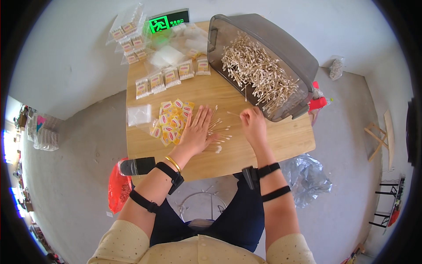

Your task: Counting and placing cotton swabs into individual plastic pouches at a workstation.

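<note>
My left hand [197,132] lies flat with its fingers stretched out, partly over loose cotton swabs [214,148] spread on the wooden table [189,165]. Beside its thumb side and wrist no held item shows. My right hand [254,125] is closed in a pinch, and a single cotton swab [233,114] sticks out leftward from its fingertips. Left of my left hand is a pile of small yellow printed cards [169,125]. A tilted grey plastic bin [303,50] at the far right holds a heap of cotton swabs [259,70].
Filled swab packs [170,77] stand in a row toward the back, near clear plastic bags [169,56]. More bagged packs [132,42] are stacked at the back left. A clear bag [139,115] lies at the left edge; a dark phone-like slab [137,166] is at the front left corner.
</note>
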`<state>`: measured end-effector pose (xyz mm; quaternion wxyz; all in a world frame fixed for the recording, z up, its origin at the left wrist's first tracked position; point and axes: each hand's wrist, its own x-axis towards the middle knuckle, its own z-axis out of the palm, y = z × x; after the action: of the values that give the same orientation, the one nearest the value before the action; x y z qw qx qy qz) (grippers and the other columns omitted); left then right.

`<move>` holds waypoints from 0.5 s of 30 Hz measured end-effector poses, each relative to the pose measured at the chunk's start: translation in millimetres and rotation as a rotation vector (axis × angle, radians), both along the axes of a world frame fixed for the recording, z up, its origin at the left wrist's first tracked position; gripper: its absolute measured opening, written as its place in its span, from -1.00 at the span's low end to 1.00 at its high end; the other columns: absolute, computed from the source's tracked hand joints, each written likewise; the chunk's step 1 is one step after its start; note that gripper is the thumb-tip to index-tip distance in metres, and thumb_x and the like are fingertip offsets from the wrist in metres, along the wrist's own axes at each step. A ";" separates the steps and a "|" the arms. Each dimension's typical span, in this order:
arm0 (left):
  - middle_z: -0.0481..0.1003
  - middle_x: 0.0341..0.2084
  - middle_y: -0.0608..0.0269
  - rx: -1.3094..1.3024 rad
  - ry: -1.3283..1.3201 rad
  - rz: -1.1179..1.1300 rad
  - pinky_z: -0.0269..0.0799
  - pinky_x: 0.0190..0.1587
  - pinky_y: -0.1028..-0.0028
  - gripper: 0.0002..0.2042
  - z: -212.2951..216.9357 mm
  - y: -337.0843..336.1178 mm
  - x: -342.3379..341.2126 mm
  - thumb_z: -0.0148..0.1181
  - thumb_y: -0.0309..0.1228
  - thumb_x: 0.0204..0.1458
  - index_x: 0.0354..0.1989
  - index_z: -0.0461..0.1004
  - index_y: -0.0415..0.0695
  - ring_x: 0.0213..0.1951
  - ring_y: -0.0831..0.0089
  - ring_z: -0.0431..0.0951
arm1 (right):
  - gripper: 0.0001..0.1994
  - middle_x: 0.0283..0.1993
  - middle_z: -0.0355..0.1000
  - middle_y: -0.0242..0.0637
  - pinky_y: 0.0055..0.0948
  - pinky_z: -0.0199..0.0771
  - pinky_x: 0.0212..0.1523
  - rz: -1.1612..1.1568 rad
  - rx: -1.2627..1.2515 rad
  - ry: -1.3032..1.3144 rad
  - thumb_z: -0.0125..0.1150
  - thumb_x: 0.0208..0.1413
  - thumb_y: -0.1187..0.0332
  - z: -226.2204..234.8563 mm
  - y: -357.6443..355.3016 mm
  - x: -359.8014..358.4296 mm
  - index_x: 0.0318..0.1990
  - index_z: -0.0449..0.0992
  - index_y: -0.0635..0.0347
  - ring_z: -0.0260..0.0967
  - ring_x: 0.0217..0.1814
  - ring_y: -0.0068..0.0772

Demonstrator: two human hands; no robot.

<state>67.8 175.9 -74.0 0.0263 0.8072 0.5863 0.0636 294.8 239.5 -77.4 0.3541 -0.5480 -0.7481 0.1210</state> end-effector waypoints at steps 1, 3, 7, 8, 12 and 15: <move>-0.12 0.48 0.12 -0.035 -0.028 -0.032 -0.33 0.47 0.05 -0.19 -1.5 0.4 -0.7 -0.29 0.18 0.25 0.46 -0.13 -0.24 0.50 0.23 -0.21 | -0.95 -0.31 0.38 -0.25 -0.22 0.39 -0.18 0.017 -0.013 -0.004 0.22 0.04 0.50 0.2 11.2 -10.1 -0.34 0.49 0.13 0.36 -0.17 -0.12; -0.13 0.48 0.12 -0.106 -0.082 -0.092 -0.33 0.48 0.04 -0.20 -4.4 -2.9 -0.2 -0.29 0.18 0.26 0.46 -0.13 -0.23 0.50 0.22 -0.20 | -0.95 -0.30 0.39 -0.27 -0.21 0.39 -0.15 0.054 -0.041 -0.011 0.22 0.05 0.49 -1.3 32.2 -32.2 -0.34 0.50 0.12 0.36 -0.15 -0.13; -0.15 0.48 0.07 -0.123 -0.071 -0.135 -0.31 0.48 0.05 -0.22 6.3 -9.8 -2.3 -0.24 0.16 0.26 0.46 -0.09 -0.21 0.50 0.20 -0.18 | -0.94 -0.30 0.39 -0.31 -0.20 0.37 -0.09 0.178 -0.106 -0.096 0.26 0.02 0.45 -4.1 48.6 -60.2 -0.34 0.51 0.09 0.36 -0.11 -0.15; -0.14 0.48 0.07 -0.121 -0.079 -0.126 -0.30 0.48 0.06 -0.22 8.4 -11.2 -4.2 -0.23 0.15 0.26 0.46 -0.08 -0.21 0.49 0.20 -0.18 | -0.94 -0.30 0.39 -0.32 -0.20 0.36 -0.09 0.225 -0.105 -0.113 0.27 0.02 0.43 -5.2 48.7 -60.8 -0.34 0.52 0.08 0.36 -0.10 -0.16; -0.12 0.47 0.03 -0.133 -0.197 -0.042 -0.28 0.48 0.08 -0.24 22.3 -21.8 -8.6 -0.14 0.10 0.25 0.44 -0.04 -0.25 0.49 0.16 -0.17 | -0.95 -0.29 0.39 -0.33 -0.21 0.36 -0.08 0.388 -0.185 -0.148 0.28 0.03 0.39 -6.0 36.5 -42.3 -0.36 0.53 0.06 0.37 -0.09 -0.17; -0.10 0.45 -0.01 -0.109 -0.146 -0.024 -0.27 0.48 0.08 -0.23 16.4 -53.3 -1.0 -0.06 0.05 0.22 0.42 -0.03 -0.30 0.49 0.10 -0.17 | -0.96 -0.25 0.41 -0.29 -0.16 0.34 -0.02 0.393 -0.279 -0.207 0.22 0.03 0.44 11.5 6.4 -33.2 -0.36 0.56 0.06 0.35 -0.03 -0.13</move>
<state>66.8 122.6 -57.5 0.1137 0.8047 0.5757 0.0897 261.6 246.0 -65.9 0.1665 -0.4451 -0.8486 0.2326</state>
